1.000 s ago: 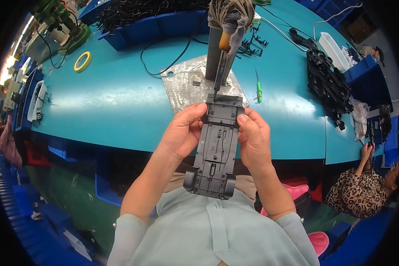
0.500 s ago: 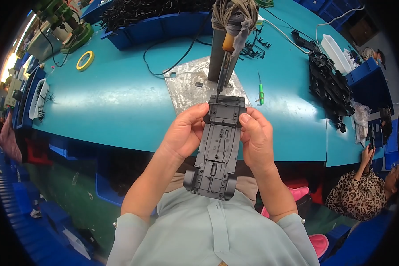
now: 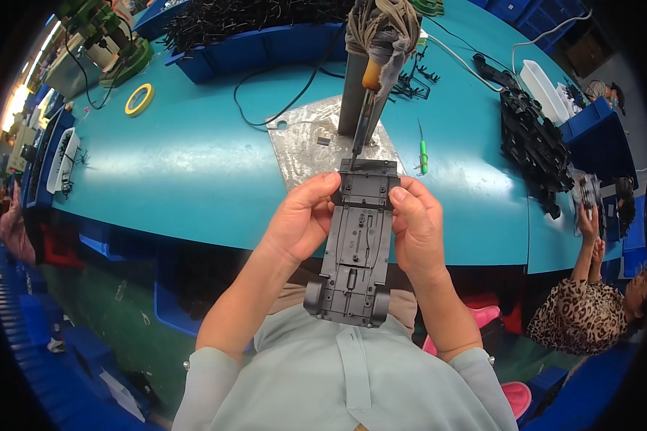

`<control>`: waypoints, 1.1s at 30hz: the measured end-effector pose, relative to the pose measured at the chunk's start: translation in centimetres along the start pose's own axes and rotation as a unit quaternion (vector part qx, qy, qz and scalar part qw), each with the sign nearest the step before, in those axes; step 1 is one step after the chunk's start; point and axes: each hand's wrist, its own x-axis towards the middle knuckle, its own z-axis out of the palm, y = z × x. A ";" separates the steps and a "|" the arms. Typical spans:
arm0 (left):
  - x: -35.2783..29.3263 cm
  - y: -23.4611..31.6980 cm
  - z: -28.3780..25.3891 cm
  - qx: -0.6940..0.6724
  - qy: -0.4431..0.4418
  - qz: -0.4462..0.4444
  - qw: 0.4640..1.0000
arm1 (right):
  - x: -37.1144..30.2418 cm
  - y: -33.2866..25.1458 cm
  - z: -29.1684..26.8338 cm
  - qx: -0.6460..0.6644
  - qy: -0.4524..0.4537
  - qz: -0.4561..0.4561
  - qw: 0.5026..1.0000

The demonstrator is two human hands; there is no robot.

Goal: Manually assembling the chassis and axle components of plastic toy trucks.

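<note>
At a teal table [image 3: 194, 190], left hand [image 3: 300, 218] and right hand [image 3: 418, 226] hold a chassis [image 3: 352, 241].

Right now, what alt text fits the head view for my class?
A left hand and right hand hold a long black plastic chassis-like part, its far end near the tip of an orange-handled metal tool, at a teal table.

The moulded part [image 3: 349, 241] is matt black-grey, the bench [image 3: 194, 194] glossy teal with pale streaks of glare. The metal plate [image 3: 295, 147] is mottled silver-grey; the handle [image 3: 372, 75] above it is amber, the wrapped cloth [image 3: 384, 29] grey-brown. The slim tool [image 3: 423, 158] has a bright green grip, the tape roll [image 3: 149, 98] is yellow, the long bin [image 3: 259, 54] blue. The wearer's shirt [image 3: 287, 381] is plain pale grey-green, the co-worker's top [image 3: 575, 316] leopard-spotted in tan and black.
</note>
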 end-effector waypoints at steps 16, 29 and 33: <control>-2.1 0.2 -1.0 0.012 0.060 0.045 0.997 | 0.3 1.5 1.0 0.066 -0.048 0.075 0.994; -2.0 0.7 -1.1 0.000 0.051 0.056 0.997 | 1.0 1.7 1.4 0.071 -0.069 0.071 0.993; -1.9 0.8 -1.1 -0.006 0.049 0.055 0.997 | 1.2 2.0 1.1 0.066 -0.061 0.069 0.994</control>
